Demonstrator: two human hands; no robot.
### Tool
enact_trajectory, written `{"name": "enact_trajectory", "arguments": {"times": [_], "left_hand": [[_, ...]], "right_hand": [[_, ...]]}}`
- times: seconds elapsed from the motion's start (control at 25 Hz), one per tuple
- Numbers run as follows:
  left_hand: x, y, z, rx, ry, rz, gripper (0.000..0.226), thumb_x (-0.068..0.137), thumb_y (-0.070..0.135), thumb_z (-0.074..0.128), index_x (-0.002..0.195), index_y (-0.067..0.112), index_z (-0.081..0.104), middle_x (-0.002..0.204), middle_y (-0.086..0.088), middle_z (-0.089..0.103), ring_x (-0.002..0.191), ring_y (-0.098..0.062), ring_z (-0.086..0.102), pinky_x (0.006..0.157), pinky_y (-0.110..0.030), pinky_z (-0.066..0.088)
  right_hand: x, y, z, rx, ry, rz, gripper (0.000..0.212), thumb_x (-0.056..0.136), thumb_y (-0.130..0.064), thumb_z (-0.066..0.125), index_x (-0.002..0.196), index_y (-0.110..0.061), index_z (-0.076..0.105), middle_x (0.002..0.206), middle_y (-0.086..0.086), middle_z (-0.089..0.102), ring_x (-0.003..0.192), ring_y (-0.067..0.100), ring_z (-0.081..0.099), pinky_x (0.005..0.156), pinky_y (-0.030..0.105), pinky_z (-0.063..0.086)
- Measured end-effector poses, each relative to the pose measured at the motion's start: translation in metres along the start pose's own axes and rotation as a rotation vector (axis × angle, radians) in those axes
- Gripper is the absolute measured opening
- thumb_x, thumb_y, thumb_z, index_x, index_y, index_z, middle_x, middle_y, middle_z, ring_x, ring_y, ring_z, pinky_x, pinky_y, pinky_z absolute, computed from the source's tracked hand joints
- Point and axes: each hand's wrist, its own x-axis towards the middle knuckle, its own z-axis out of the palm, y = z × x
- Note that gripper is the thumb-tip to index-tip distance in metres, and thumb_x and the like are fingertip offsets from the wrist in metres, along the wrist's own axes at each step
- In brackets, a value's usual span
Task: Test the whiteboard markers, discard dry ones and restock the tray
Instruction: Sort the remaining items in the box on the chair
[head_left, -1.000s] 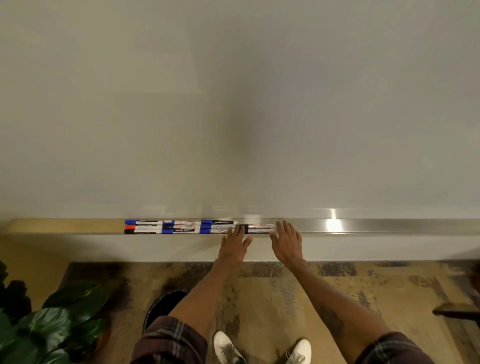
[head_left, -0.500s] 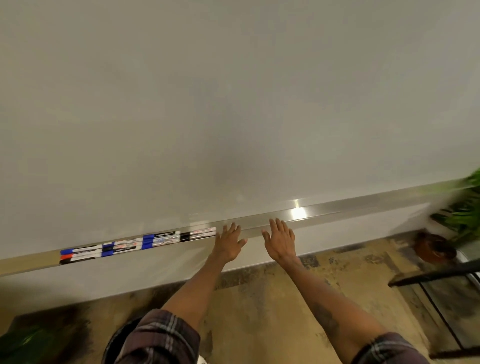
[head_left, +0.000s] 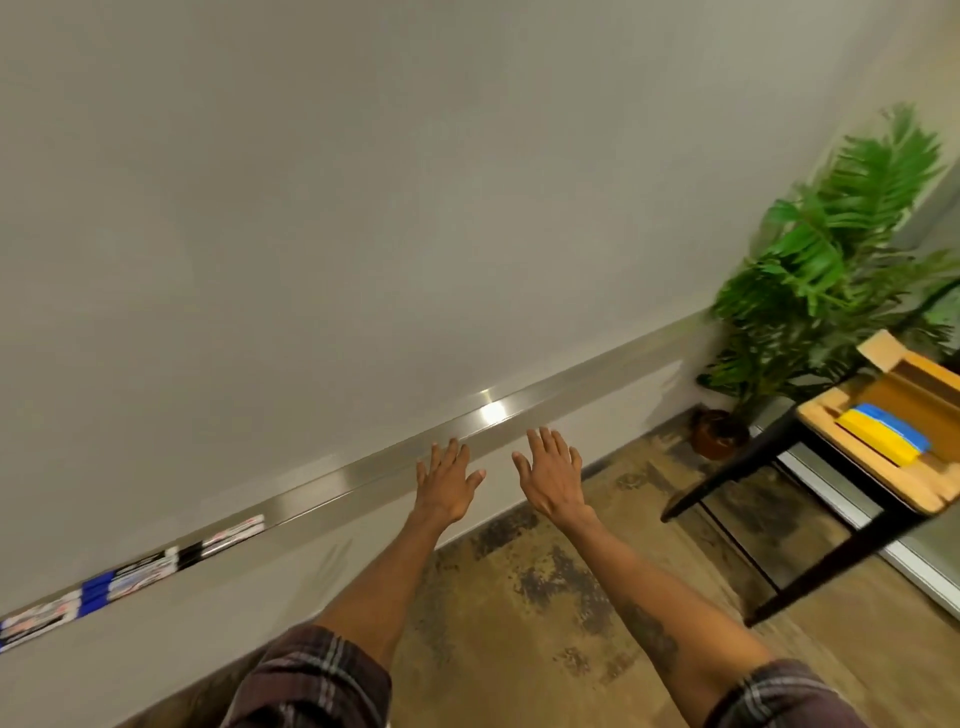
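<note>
My left hand (head_left: 447, 483) and right hand (head_left: 550, 478) were spread flat and empty, just short of a bare stretch of the tray (head_left: 571, 396). The markers (head_left: 130, 577) lay in the tray, well off to my left; I judged the restocking largely done. Farther right, an open box (head_left: 883, 470) sat on the counter (head_left: 810, 441).

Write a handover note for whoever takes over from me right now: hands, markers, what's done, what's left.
Left hand and right hand: both open, no grip on anything, near a bare stretch of the tray.
Markers: lying in a row at the tray's left end.
Whiteboard: no test strokes visible, so nothing shows as done.
Open cardboard box on the side table to the right.
Left: test markers, discard dry ones, restock.
</note>
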Motion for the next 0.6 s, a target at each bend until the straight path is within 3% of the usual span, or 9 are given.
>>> {"name": "enact_trajectory", "arguments": {"times": [0.36,0.6], "left_hand": [[0.061,0.128,0.029,0.117,0.014,0.271,0.061,0.105,0.049,0.030,0.158,0.022,0.018,0.166,-0.004,-0.007,0.152,-0.028,-0.015,0.121,-0.049,-0.006],[0.123,0.205,0.046,0.091,-0.077,0.433,0.061,0.105,0.039,0.041,0.158,0.020,0.018,0.167,-0.002,-0.002,0.153,-0.027,-0.009,0.122,-0.048,0.000]], "right_hand": [[0.004,0.118,-0.052,0.017,0.113,0.244,0.055,0.104,-0.044,0.028,0.152,-0.017,0.027,0.161,0.007,0.023,0.150,0.026,0.015,0.120,0.049,0.012],[0.027,0.194,-0.077,0.042,0.180,0.400,0.053,0.103,-0.043,0.031,0.150,-0.018,0.031,0.161,0.006,0.024,0.150,0.024,0.015,0.121,0.049,0.013]]}}
